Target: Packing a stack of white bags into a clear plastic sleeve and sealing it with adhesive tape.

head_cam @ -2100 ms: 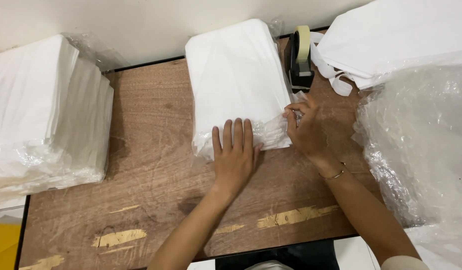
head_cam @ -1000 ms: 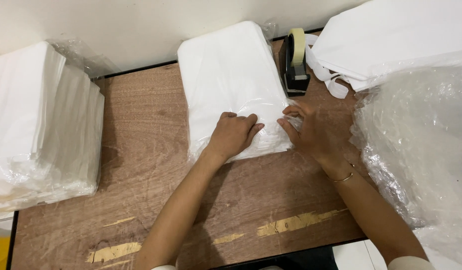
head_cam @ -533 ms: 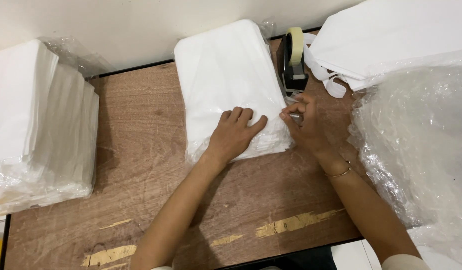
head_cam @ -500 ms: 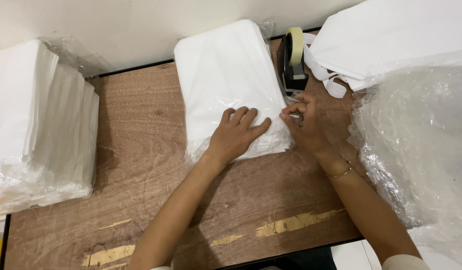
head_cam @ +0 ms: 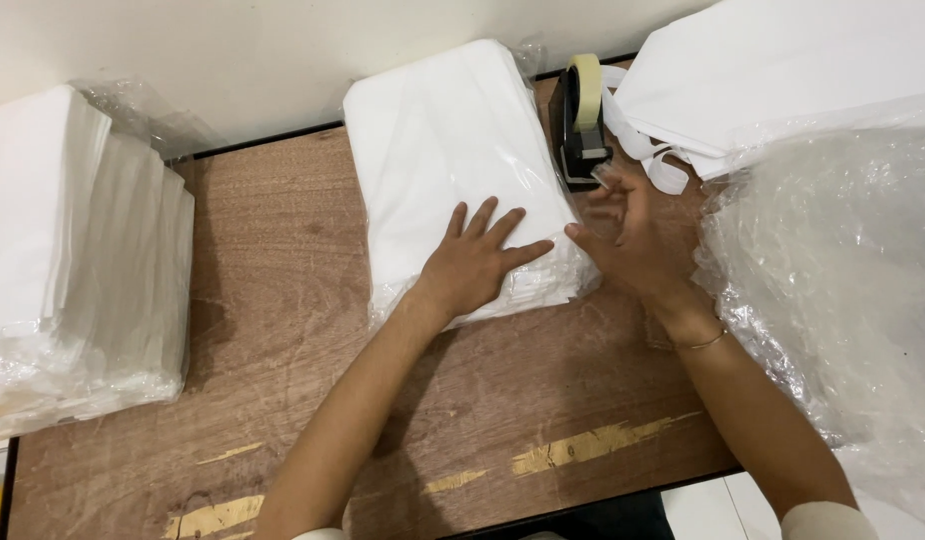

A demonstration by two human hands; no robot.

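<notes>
Pressing down flat with the left hand point(head_cam: 480, 262), fingers spread, palm on the near end of the white pack point(head_cam: 453, 160) — not gripping anything, just pinning it. Pack sits mid-table point(head_cam: 283, 300), already inside its clear plastic wrap, stretching from the palm toward 12 o'clock up to the wall.

Right hand point(head_cam: 638, 245) at 3 o'clock of the left one, fingers loosely curled and a bit blurred, thumb tip near the pack's right near corner. Looks like a small clear scrap near the fingertips, maybe tape, but can't tell for sure, so can't say if anything's actually held. Tape dispenser point(head_cam: 583, 120) just past that hand at 12 o'clock, touching nothing but the table as far as visible.

Progress-wise, judging only from how things lie: contents bagged and squared up, wrap folded under or around the near edge, closing the flap seemingly the bit in hand. No tape visible on the pack yet, so sealing looks not done.

Around it: white stack point(head_cam: 73, 260) in plastic at 9 o'clock, crumpled plastic sheet point(head_cam: 843, 280) at 3 o'clock, more white stuff point(head_cam: 783, 60) at 1 o'clock.
</notes>
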